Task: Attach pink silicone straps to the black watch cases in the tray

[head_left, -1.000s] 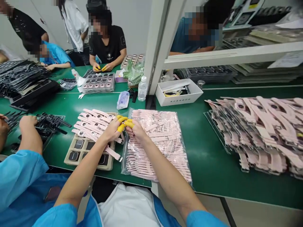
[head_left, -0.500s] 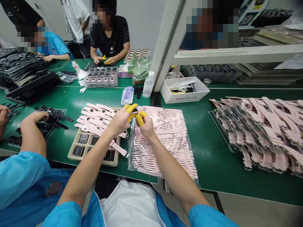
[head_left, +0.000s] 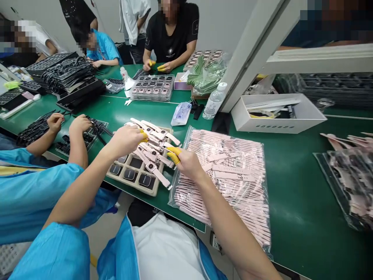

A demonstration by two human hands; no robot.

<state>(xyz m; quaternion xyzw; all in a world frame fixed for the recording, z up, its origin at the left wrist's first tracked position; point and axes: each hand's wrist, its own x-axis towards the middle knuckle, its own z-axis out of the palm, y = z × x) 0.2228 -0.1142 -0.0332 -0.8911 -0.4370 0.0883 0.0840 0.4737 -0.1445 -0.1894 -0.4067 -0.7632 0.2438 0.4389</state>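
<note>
Pink-strapped watches lie in an overlapping pile on a beige tray, whose compartments hold dark square watch faces. My left hand, with yellow finger covers, is closed at the pile's upper left, pinching one end of a pink watch strap. At the pile's right side my right hand, also in yellow finger covers, pinches the other end; the strap between is partly lost among the others. Just right of the tray is a clear bag of pink straps, with a few loose straps on top.
A white box of tools and a bottle stand behind the bag. More pink straps in plastic lie far right. Co-workers' hands handle black straps at left. A person in black works across the green table.
The view has turned left. My hands, which were together around a small dark-faced watch beside the bag, are now apart over the watch pile.
</note>
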